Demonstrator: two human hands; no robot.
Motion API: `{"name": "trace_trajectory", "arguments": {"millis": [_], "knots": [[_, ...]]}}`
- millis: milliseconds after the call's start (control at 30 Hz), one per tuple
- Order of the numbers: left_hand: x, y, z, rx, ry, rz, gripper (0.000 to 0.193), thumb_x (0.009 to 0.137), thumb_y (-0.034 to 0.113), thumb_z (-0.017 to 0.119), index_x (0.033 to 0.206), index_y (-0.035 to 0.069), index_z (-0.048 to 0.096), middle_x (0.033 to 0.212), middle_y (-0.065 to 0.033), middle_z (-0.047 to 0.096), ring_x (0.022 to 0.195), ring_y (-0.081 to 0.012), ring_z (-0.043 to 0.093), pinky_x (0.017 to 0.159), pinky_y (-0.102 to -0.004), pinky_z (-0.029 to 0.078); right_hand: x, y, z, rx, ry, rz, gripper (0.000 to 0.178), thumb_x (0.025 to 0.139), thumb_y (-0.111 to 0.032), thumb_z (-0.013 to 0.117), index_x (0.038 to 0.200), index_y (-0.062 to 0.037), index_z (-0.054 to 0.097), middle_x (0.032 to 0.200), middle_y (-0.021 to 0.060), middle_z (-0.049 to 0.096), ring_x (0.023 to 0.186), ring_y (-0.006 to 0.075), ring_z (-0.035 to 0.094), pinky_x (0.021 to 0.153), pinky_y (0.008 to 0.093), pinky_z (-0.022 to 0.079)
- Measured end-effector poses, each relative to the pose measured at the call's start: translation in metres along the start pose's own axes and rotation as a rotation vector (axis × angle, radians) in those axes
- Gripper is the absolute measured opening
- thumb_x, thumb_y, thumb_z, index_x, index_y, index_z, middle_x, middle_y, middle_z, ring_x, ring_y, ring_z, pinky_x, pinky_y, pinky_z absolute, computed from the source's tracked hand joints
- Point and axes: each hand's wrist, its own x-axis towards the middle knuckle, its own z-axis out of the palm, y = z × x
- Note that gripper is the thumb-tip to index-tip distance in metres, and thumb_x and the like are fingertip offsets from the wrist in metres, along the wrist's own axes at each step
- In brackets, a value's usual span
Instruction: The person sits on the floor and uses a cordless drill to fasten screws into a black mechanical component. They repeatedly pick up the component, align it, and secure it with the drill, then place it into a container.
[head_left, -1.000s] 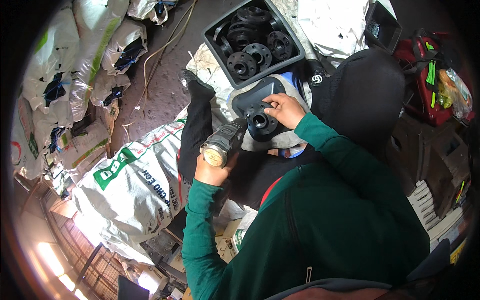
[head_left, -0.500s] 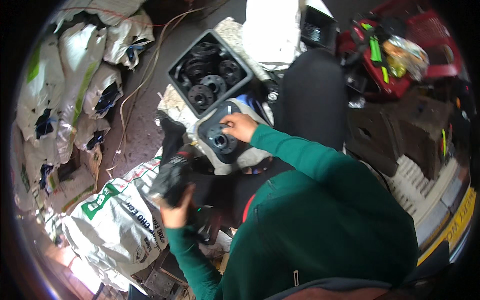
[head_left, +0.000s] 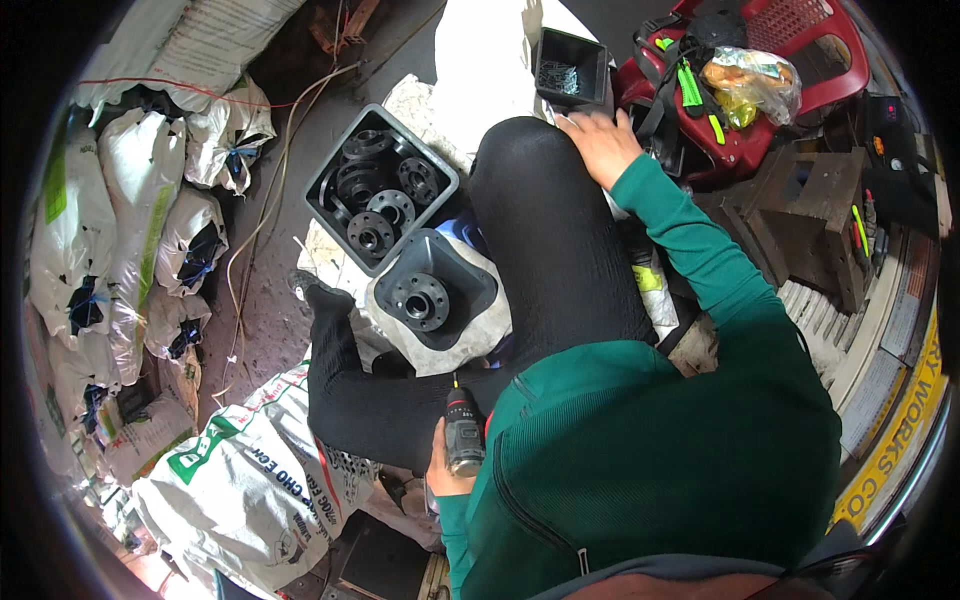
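Note:
In my lap, my left hand point(head_left: 441, 463) is closed around a cordless drill point(head_left: 463, 437), whose thin yellow-ringed bit points away from me. Just beyond my right knee, my right hand point(head_left: 603, 150) has its fingers spread and holds nothing I can see. It is nearest to a small black bin point(head_left: 590, 99) with a pile of small screws point(head_left: 558, 78) in it. Between my legs lies a black square dished base point(head_left: 468, 290) on a pale cloth point(head_left: 430, 352). A round black flange point(head_left: 421, 302) with a central hub and a ring of holes rests on that base.
A grey bin point(head_left: 447, 195) of similar black flanges stands just past the base. Filled white sacks point(head_left: 140, 220) line the left side, with another white sack point(head_left: 250, 470) beside my left leg. A red plastic chair point(head_left: 745, 155) bearing bags stands at right, near a brown stool point(head_left: 810, 215).
My right hand has left the flange and moved out to the right, near the screw bin. The drill in my left hand has come back into my lap. The whole view has shifted.

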Motion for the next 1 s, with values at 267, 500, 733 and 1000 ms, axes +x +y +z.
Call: {"name": "trace_trajectory", "arguments": {"millis": [267, 500, 733, 1000], "knots": [[0.0, -0.017, 0.009, -0.071, 0.109, -0.086, 0.084, 0.062, 0.037, 0.08, 0.135, 0.015, 0.046, 0.099, -0.0168, 0.068, 0.084, -0.0311, 0.069, 0.075, -0.0386, 0.054, 0.131, 0.08, 0.035, 0.216, -0.046, 0.185, 0.035, 0.083, -0.006, 0.049, 0.114, -0.0141, 0.064, 0.115, 0.013, 0.063, 0.105, 0.032, 0.061, 0.089, 0.0431, 0.05], [-0.003, -0.01, 0.015, 0.039, 0.127, -0.192, 0.088, 0.059, 0.042, 0.081, 0.136, 0.016, 0.047, 0.098, -0.0165, 0.068, 0.079, -0.0335, 0.068, 0.071, -0.0403, 0.054, 0.18, 0.092, 0.097, -0.004, -0.313, 0.133, 0.044, 0.08, -0.007, 0.054, 0.124, -0.0059, 0.056, 0.128, 0.0155, 0.054, 0.112, 0.0341, 0.058, 0.094, 0.0428, 0.049], [0.006, 0.01, 0.01, 0.056, 0.112, -0.215, 0.089, 0.057, 0.04, 0.082, 0.135, 0.015, 0.048, 0.101, -0.0186, 0.067, 0.081, -0.0355, 0.068, 0.071, -0.0408, 0.054, 0.202, 0.08, 0.09, -0.06, -0.505, 0.224, 0.027, 0.073, -0.013, 0.063, 0.095, -0.0006, 0.071, 0.103, 0.0196, 0.067, 0.099, 0.0299, 0.066, 0.086, 0.0386, 0.053], [0.01, 0.01, 0.007, 0.036, 0.093, -0.191, 0.089, 0.055, 0.037, 0.084, 0.134, 0.017, 0.048, 0.102, -0.0202, 0.067, 0.085, -0.0367, 0.068, 0.074, -0.0427, 0.054, 0.196, 0.088, 0.095, 0.051, -0.419, 0.275, 0.03, 0.072, -0.013, 0.065, 0.099, -0.0013, 0.07, 0.106, 0.0196, 0.066, 0.102, 0.0322, 0.064, 0.089, 0.0388, 0.052]]}}
